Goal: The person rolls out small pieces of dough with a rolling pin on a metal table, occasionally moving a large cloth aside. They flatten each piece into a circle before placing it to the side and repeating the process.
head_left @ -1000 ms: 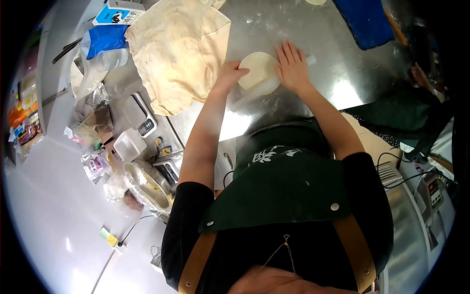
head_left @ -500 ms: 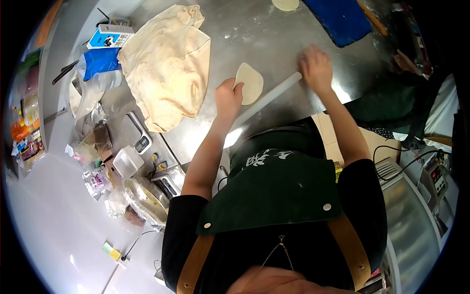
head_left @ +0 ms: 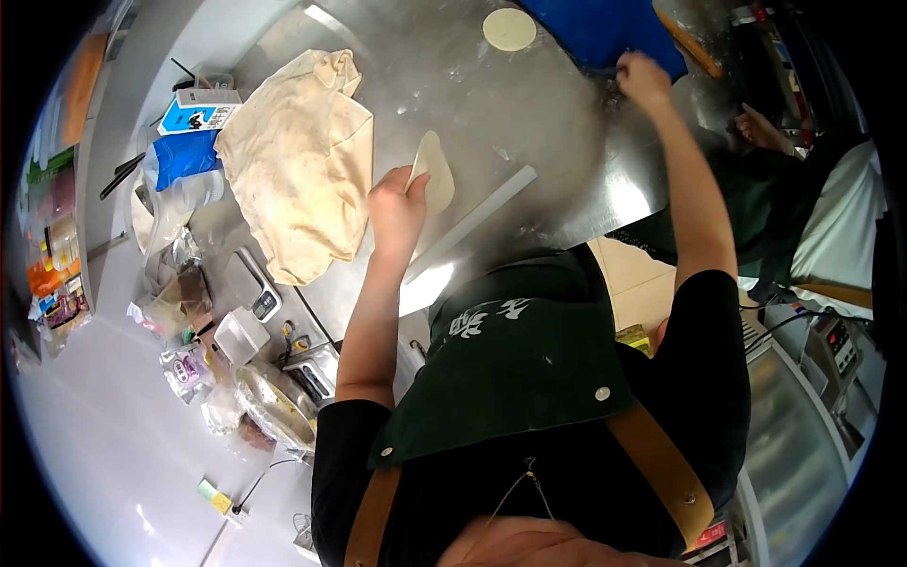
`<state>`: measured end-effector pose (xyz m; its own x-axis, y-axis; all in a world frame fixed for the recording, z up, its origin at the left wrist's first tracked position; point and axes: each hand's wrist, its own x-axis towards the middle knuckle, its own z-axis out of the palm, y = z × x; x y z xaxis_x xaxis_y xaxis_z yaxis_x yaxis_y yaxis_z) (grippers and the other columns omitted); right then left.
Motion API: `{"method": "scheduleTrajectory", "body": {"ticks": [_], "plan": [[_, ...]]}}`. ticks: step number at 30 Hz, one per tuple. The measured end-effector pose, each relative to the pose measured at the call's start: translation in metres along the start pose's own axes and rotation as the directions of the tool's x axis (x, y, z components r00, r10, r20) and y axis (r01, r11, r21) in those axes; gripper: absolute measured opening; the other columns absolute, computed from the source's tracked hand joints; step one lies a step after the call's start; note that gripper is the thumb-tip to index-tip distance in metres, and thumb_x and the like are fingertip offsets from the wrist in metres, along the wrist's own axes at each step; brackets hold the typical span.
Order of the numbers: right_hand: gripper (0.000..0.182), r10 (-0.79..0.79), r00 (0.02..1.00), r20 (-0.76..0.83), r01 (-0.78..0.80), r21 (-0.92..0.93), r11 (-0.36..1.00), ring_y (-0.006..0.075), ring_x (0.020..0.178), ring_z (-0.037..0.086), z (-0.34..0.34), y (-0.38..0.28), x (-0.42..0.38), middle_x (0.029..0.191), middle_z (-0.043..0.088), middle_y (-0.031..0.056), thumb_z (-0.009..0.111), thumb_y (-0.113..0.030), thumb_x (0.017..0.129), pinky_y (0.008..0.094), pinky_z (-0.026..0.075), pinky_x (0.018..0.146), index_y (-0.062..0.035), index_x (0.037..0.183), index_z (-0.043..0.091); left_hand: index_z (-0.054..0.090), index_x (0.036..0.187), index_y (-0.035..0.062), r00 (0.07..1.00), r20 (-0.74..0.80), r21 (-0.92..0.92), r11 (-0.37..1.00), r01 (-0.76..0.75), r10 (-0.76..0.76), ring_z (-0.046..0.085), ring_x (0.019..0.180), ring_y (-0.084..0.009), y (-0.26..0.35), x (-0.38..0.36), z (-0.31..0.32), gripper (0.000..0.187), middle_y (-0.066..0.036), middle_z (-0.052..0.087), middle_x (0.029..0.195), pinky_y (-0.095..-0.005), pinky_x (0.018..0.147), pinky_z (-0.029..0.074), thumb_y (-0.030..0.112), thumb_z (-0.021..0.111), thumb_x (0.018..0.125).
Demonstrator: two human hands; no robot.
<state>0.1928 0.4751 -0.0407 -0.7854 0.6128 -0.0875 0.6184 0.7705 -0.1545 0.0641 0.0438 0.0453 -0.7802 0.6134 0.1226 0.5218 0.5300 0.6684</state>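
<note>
- Head view: the left hand (head_left: 395, 210), arm bent and reaching forward, pinches the edge of a thin round dough wrapper (head_left: 433, 172), lifting it tilted off the steel tabletop (head_left: 529, 113).
- The white rolling pin (head_left: 470, 223) lies loose on the tabletop just right of that hand, untouched.
- The right hand (head_left: 643, 77), arm stretched far forward, rests at the edge of a blue mat (head_left: 595, 28); its fingers curl, but I cannot tell whether they grip anything.
- A finished dough disc (head_left: 509, 28) lies left of the right hand.
- A large cream cloth (head_left: 300, 161) sits left of the left hand.
</note>
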Motion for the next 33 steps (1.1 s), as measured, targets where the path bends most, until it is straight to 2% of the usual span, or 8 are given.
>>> {"method": "scheduleTrajectory", "body": {"ticks": [4, 6, 15, 18, 20, 26, 31, 33], "plan": [[0.027, -0.146, 0.950, -0.277, 0.201, 0.179, 0.963, 0.0287, 0.097, 0.065, -0.030, 0.100, 0.101, 0.106, 0.068, 0.0106, 0.059, -0.021, 0.088, 0.0362, 0.050, 0.084, -0.0112, 0.112, 0.066, 0.066, 0.083, -0.0008, 0.999, 0.008, -0.032, 0.998, -0.048, 0.049, 0.062, 0.067, -0.0346, 0.020, 0.021, 0.018, 0.009, -0.016, 0.065, 0.077, -0.0392, 0.059, 0.049, 0.003, 0.070, 0.076], [0.026, 0.120, 0.967, -0.224, -0.067, 0.230, 0.971, 0.0384, 0.104, 0.060, -0.115, 0.038, 0.080, 0.111, 0.063, 0.0239, 0.064, -0.018, 0.078, 0.0419, 0.048, 0.089, -0.0048, 0.099, 0.070, 0.067, 0.086, -0.0008, 0.994, 0.034, -0.039, 0.994, -0.104, 0.105, 0.060, 0.064, -0.0350, 0.035, 0.036, 0.030, 0.011, -0.018, 0.064, 0.076, -0.0377, 0.058, 0.047, 0.005, 0.071, 0.078], [0.017, -0.108, 0.827, -0.552, 0.331, 0.322, 0.887, 0.0386, 0.096, 0.061, -0.123, 0.079, 0.103, 0.098, 0.064, 0.0214, 0.061, -0.005, 0.078, 0.0426, 0.048, 0.087, 0.0002, 0.093, 0.066, 0.066, 0.082, 0.0032, 0.956, 0.204, -0.239, 0.958, -0.161, 0.211, 0.060, 0.068, -0.0388, 0.129, 0.120, 0.139, 0.010, -0.018, 0.062, 0.075, -0.0448, 0.061, 0.047, 0.012, 0.068, 0.079], [0.016, -0.052, 0.837, -0.544, 0.318, 0.408, 0.856, 0.0361, 0.098, 0.061, -0.126, 0.081, 0.099, 0.099, 0.063, 0.0214, 0.062, -0.005, 0.078, 0.0432, 0.047, 0.089, -0.0001, 0.093, 0.066, 0.068, 0.083, 0.0029, 0.914, 0.387, -0.268, 0.963, -0.013, 0.120, 0.062, 0.074, -0.0407, 0.169, 0.154, 0.181, 0.015, -0.021, 0.064, 0.078, -0.0473, 0.066, 0.049, 0.018, 0.069, 0.078], [0.024, -0.120, 0.838, -0.533, 0.380, 0.410, 0.829, 0.0215, 0.093, 0.064, -0.096, 0.120, 0.121, 0.104, 0.067, 0.0082, 0.056, -0.007, 0.090, 0.0297, 0.048, 0.085, -0.0073, 0.112, 0.066, 0.069, 0.085, 0.0036, 0.919, 0.375, -0.250, 0.968, -0.023, 0.119, 0.063, 0.078, -0.0404, 0.176, 0.182, 0.214, 0.018, -0.021, 0.065, 0.080, -0.0468, 0.069, 0.050, 0.020, 0.070, 0.078], [0.021, -0.175, 0.748, -0.640, 0.471, 0.327, 0.819, 0.0296, 0.079, 0.063, -0.110, 0.083, 0.090, 0.093, 0.062, 0.0095, 0.057, -0.004, 0.087, 0.0323, 0.048, 0.069, -0.0120, 0.102, 0.068, 0.063, 0.110, 0.0043, 0.958, 0.281, -0.062, 0.997, -0.037, 0.053, 0.062, 0.102, -0.0349, 0.102, 0.203, 0.247, 0.039, -0.019, 0.063, 0.111, -0.0439, 0.082, 0.051, 0.024, 0.073, 0.078], [0.022, -0.131, 0.784, -0.606, 0.397, 0.327, 0.858, 0.0288, 0.080, 0.062, -0.115, 0.035, 0.037, 0.094, 0.061, 0.0101, 0.057, -0.005, 0.087, 0.0363, 0.049, 0.071, -0.0110, 0.105, 0.067, 0.064, 0.107, 0.0016, 0.954, 0.293, -0.065, 0.995, 0.081, -0.058, 0.067, 0.088, -0.0267, 0.010, 0.109, 0.160, 0.029, -0.016, 0.065, 0.100, -0.0337, 0.075, 0.055, 0.016, 0.071, 0.083], [0.022, -0.307, 0.583, -0.752, 0.505, 0.039, 0.862, 0.0298, 0.085, 0.061, -0.086, 0.018, 0.009, 0.093, 0.062, 0.0106, 0.056, -0.005, 0.086, 0.0383, 0.050, 0.076, -0.0090, 0.105, 0.067, 0.066, 0.100, 0.0010, 0.980, 0.155, -0.121, 0.982, 0.147, -0.128, 0.068, 0.080, -0.0249, -0.020, 0.050, 0.122, 0.021, -0.015, 0.066, 0.095, -0.0321, 0.067, 0.055, 0.014, 0.070, 0.084]]}}
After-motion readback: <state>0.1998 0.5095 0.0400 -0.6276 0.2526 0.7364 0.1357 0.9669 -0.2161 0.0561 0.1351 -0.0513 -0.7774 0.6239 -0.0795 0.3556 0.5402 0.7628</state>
